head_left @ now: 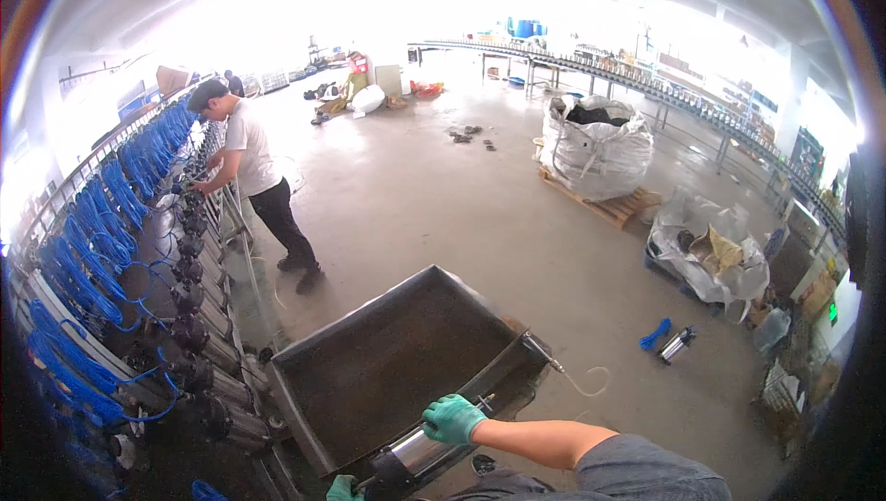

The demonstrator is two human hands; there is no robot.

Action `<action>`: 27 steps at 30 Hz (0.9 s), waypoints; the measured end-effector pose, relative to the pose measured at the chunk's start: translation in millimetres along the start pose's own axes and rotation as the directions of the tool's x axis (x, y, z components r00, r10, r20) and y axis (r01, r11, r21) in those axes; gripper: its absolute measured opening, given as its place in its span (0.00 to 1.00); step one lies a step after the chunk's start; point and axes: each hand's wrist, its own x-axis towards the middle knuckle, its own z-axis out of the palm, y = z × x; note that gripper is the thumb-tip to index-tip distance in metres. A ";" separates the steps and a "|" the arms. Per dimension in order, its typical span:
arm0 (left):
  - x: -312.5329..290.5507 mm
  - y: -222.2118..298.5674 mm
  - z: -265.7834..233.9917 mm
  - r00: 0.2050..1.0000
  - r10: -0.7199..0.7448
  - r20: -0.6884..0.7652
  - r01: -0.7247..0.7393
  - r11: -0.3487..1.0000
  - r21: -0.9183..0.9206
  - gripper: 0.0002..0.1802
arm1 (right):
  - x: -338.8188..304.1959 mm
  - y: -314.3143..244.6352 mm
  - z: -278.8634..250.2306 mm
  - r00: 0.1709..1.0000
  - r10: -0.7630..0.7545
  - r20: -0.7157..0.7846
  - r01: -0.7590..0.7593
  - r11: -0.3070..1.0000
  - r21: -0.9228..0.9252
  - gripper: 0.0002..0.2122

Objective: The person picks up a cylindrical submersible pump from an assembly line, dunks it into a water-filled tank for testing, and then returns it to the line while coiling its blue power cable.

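Observation:
My right hand (pixel 452 418), in a green glove, grips the upper part of a shiny metal cylinder (pixel 417 451) with a black end cap, held at a slant over the near edge of a large dark metal tray (pixel 305 358). My left hand (pixel 341 489), also in a green glove, shows only partly at the bottom edge, right beside the cylinder's black lower end. Whether the left hand holds the cylinder I cannot tell. A thin rod sticks out of the cylinder's top just past my right hand.
A long bench (pixel 189 298) on the left carries a row of dark cylinders with coiled blue hoses (pixel 88 261). A person (pixel 254 173) stands working at it. On the concrete floor are a white bulk bag on a pallet (pixel 595 146), plastic-wrapped goods (pixel 711 252), and a loose cylinder (pixel 676 344).

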 end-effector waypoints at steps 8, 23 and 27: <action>3.9 -30.6 6.6 0.865 -0.355 0.354 0.496 0.711 -0.499 0.17 | -3.3 4.2 6.7 1.000 -0.012 -0.010 0.012 1.000 0.001 0.13; 5.4 -21.1 -18.0 0.897 -0.256 0.361 0.293 0.955 -0.050 0.09 | 1.3 3.2 11.9 1.000 -0.001 0.001 0.001 0.999 0.045 0.13; -5.3 -12.7 -6.7 0.996 0.084 0.032 -0.089 0.881 0.465 0.13 | 2.3 -0.3 9.6 1.000 -0.008 -0.002 0.008 1.000 0.021 0.14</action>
